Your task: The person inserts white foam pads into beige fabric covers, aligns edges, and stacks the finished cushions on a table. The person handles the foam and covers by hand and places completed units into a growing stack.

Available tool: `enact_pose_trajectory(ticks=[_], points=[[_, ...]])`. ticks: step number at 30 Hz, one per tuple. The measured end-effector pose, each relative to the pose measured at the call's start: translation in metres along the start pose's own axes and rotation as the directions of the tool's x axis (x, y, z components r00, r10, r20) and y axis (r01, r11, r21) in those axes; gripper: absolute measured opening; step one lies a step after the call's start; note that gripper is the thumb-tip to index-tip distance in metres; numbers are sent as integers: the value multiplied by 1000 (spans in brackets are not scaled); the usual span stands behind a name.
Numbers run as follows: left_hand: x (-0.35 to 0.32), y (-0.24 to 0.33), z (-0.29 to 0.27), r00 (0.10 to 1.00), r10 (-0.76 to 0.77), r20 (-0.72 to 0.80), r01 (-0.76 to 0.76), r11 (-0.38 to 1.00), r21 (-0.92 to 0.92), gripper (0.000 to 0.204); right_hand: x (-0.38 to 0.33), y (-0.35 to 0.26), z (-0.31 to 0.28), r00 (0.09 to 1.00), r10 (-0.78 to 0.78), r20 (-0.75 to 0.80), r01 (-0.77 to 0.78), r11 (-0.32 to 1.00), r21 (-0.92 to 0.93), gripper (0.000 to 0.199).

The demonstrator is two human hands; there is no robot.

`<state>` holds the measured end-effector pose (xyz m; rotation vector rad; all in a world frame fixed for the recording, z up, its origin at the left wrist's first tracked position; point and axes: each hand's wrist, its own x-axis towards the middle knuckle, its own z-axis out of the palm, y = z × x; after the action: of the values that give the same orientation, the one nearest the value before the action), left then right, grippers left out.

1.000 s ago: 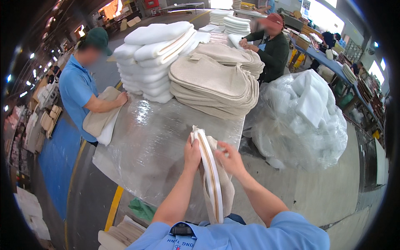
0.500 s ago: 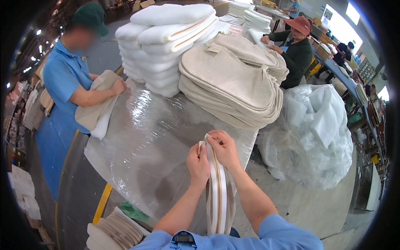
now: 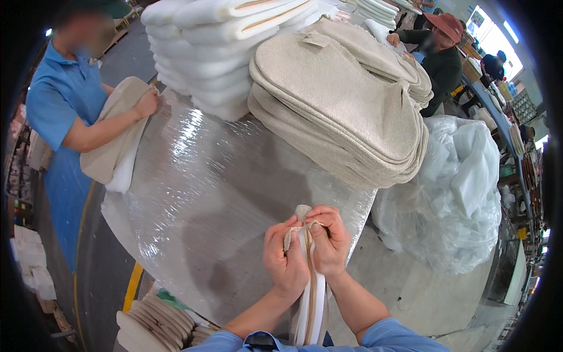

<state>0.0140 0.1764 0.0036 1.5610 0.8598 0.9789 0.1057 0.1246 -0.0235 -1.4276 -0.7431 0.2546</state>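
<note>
"At the near end of the table (image 3: 193, 234), what are the person's hands holding?"

"One cushion (image 3: 312, 299): white padding with a brown stripe along its middle and beige cloth at its sides. It runs from the hands down toward the person's body, to the lower edge of the view."

"And the left hand (image 3: 285, 262)?"

"Its fingers are curled, pinching the cloth's edge at the top of the cushion. Across from it, the right hand (image 3: 332, 243) has thumb and fingers closed on the cloth too. A beige tip (image 3: 303, 211) pokes up between them."

"What's beyond?"

"A pile of beige covers (image 3: 340, 105), with a stack of white pads (image 3: 202, 64) to its left. Right of the table sits a big clear plastic bag (image 3: 440, 199) with white stuff inside."

"Anyone close by?"

"On the left, a co-worker in a blue shirt (image 3: 50, 111) holds another beige cover (image 3: 114, 132), white padding showing below it. Past the pile, upper right, is a second co-worker in a red cap (image 3: 446, 26)."
</note>
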Motion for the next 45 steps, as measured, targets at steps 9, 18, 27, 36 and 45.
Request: enact_pose_trajectory(ticks=[9, 18, 27, 36, 45], points=[[12, 18, -30, 981, 176, 81, -184, 979, 93, 10, 56, -37, -26, 869, -142, 473, 280, 931, -235, 23], [15, -21, -32, 945, -235, 226, 318, 815, -483, 22, 35, -62, -60, 893, 19, 449, 133, 943, -304, 5], [-13, -136, 62, 221, -271, 937, 974, 18, -225, 60, -10, -118, -42, 981, -14, 195, 86, 925, -371, 5], [10, -142, 74, 311, -192, 931, 950, 47, -308, 70, -19, -85, -61, 976, -185, 112, 209, 936, -282, 13], [32, -127, 88, 654, -181, 735, 654, 623, -429, 75, -14, -67, -66, 981, -189, 46, 194, 971, -139, 16]])
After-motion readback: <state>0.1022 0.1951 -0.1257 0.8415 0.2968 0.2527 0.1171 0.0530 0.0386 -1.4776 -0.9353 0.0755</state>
